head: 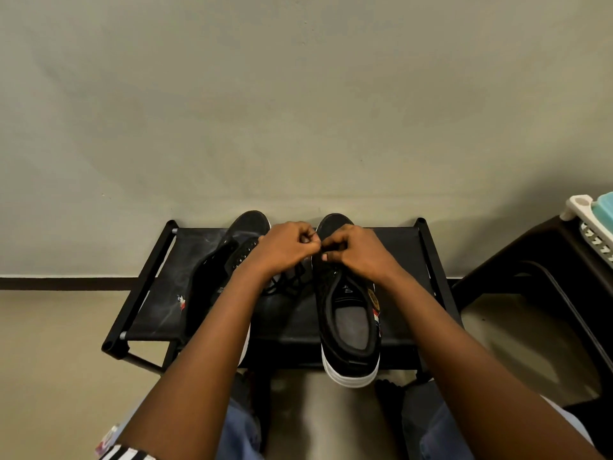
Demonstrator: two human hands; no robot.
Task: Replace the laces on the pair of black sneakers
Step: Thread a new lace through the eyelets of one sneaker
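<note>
I see both forearms reaching forward and converging, bare to the elbow. My left hand (285, 245) and right hand (356, 250) meet knuckle to knuckle, fingers curled tight, each pinching something thin (too small to make out) between thumb and fingertips.

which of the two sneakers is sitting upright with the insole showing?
The right sneaker, under the right hand: it stands on its white sole, grey insole facing up. The left sneaker is tipped onto its side, showing its eyelets.
</note>
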